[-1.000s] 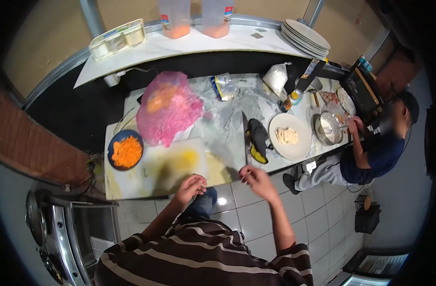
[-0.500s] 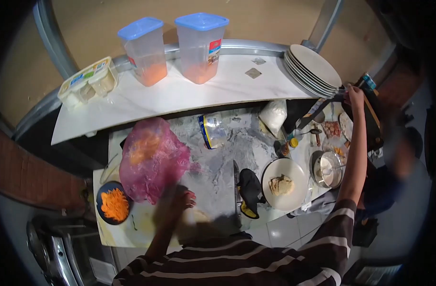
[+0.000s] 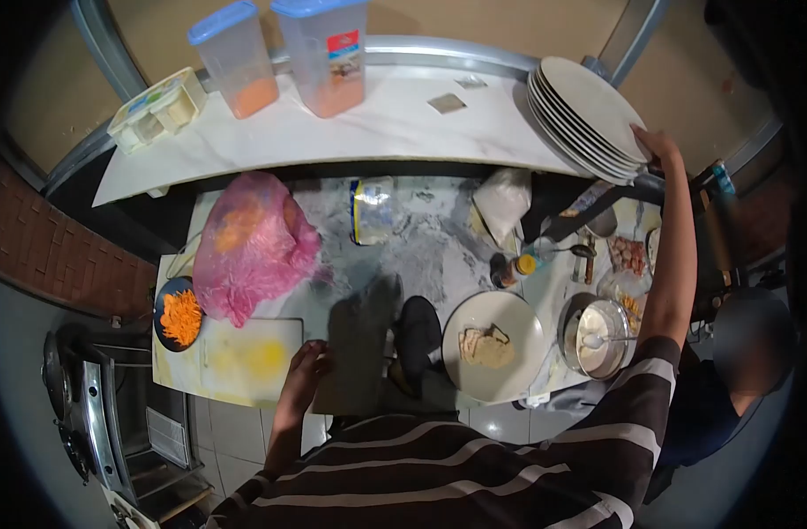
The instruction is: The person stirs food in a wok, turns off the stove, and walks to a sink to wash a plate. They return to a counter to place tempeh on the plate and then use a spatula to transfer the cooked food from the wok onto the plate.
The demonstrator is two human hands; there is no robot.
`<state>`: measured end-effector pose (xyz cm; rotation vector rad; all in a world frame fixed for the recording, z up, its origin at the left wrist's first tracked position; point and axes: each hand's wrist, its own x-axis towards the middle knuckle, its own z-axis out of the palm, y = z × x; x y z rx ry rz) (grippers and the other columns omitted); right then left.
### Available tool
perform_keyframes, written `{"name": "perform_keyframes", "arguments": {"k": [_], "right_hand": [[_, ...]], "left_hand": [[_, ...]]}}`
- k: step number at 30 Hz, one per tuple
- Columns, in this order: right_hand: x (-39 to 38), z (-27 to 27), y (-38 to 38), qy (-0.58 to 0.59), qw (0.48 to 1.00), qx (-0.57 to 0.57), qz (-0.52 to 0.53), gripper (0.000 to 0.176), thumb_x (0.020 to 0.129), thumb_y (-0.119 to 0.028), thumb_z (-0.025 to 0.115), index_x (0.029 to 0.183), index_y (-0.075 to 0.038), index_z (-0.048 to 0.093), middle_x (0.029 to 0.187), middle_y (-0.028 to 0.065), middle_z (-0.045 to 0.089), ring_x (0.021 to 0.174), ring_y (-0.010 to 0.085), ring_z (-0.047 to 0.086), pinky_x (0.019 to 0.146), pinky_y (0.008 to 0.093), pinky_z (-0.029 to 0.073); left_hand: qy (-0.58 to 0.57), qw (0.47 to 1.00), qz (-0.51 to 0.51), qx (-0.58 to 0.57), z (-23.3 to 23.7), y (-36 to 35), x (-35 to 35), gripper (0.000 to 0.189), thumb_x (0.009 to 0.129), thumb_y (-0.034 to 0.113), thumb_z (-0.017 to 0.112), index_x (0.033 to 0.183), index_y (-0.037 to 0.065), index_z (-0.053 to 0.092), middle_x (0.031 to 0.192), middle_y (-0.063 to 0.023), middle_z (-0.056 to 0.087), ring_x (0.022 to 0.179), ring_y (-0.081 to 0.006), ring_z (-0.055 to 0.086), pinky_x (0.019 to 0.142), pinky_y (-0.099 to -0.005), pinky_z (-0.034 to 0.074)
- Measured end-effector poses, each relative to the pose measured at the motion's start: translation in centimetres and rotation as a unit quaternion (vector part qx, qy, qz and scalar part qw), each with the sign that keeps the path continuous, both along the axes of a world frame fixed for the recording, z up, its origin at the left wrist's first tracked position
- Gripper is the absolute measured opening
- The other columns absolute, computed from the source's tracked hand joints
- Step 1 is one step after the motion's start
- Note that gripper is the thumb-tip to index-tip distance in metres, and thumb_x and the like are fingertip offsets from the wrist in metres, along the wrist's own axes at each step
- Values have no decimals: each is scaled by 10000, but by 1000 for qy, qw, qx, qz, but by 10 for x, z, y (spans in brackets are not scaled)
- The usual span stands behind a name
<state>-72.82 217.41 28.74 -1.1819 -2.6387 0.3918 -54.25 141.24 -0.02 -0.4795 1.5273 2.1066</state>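
My right hand [image 3: 657, 145] reaches far up and right and rests its fingers on the edge of a stack of white plates [image 3: 584, 115] on the raised marble shelf [image 3: 333, 132]. Whether it grips a plate I cannot tell. My left hand [image 3: 305, 363] lies on the counter's near edge beside a white cutting board [image 3: 249, 357] stained yellow, fingers loosely curled, holding nothing. A white plate with pale food [image 3: 492, 346] sits on the marble counter between my arms.
A pink plastic bag [image 3: 249, 242] and a dark bowl of grated carrot [image 3: 179, 316] lie left. Two blue-lidded containers [image 3: 280, 53] stand on the shelf. A metal bowl [image 3: 597, 337], small bottles and a white bag [image 3: 502, 201] crowd the right. Another person [image 3: 730, 370] sits at right. A stove [image 3: 86, 406] stands lower left.
My right arm has stretched from the counter's front edge up to the plate stack. My left hand moved back onto the near edge by the cutting board. The view shifted forward.
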Motion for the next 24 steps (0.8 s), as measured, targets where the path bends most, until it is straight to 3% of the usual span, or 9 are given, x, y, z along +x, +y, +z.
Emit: {"name": "perform_keyframes", "arguments": {"k": [1,4,8,10,14,16,21,23,24], "right_hand": [[-3,0,-3,-24,1000,15,-13,733,726,-675,701,908,33,657,752,129,635,537,199,575,414,357,445],[2,7,-5,-8,996,-91,7,693,729,-676,716,755,14,665,578,99,580,423,196,544,393,354,411],[-9,-13,40,73,982,-171,24,623,787,-615,708,825,6,673,688,95,638,490,194,591,422,343,460],[1,0,11,69,967,-245,29,522,867,-408,718,1100,51,635,1003,173,696,879,257,700,732,389,590],[-1,-3,15,81,974,-210,22,544,851,-458,720,1049,45,660,956,160,702,807,235,697,668,362,576],[3,-2,12,81,977,-197,31,542,848,-468,719,1025,43,670,930,156,704,782,231,694,648,354,566],[10,-3,4,138,970,-192,63,521,840,-469,715,968,35,694,873,139,705,730,215,683,591,327,536],[11,-5,5,211,952,-218,40,376,875,-358,692,959,8,682,796,122,679,613,205,656,522,316,521],[13,-3,3,213,952,-218,40,376,875,-358,692,959,8,682,796,122,679,613,205,656,522,316,521]], "left_hand": [[-8,1000,-4,-3,-1,6,0,252,1000,269,505,1119,60,581,1037,-44,600,902,-151,595,830,-308,488],[15,999,-37,36,-6,20,2,237,1001,251,497,1113,59,579,1028,-40,595,907,-145,596,826,-295,483],[4,999,-31,43,-9,38,4,227,1002,237,493,1100,56,587,1020,-41,592,911,-151,601,827,-291,484],[46,996,-73,37,-19,42,1,217,1001,237,499,1084,62,598,1021,-44,598,920,-162,608,834,-304,487],[-22,993,-64,96,-20,54,-7,165,969,189,553,1075,70,598,1010,-39,602,921,-179,591,827,-326,477],[117,986,-114,-30,-11,59,-5,166,892,59,612,1055,27,601,1010,-65,594,947,-192,585,833,-327,477],[132,982,-127,-47,-10,48,4,198,1000,192,501,1112,61,600,1045,-50,615,931,-171,610,839,-319,486],[137,979,-138,-63,-9,45,6,204,1001,195,500,1121,61,596,1051,-49,617,934,-173,607,843,-319,483],[60,993,-105,16,-8,44,7,204,999,189,503,1127,59,593,1049,-49,617,943,-170,602,850,-314,478]]}}
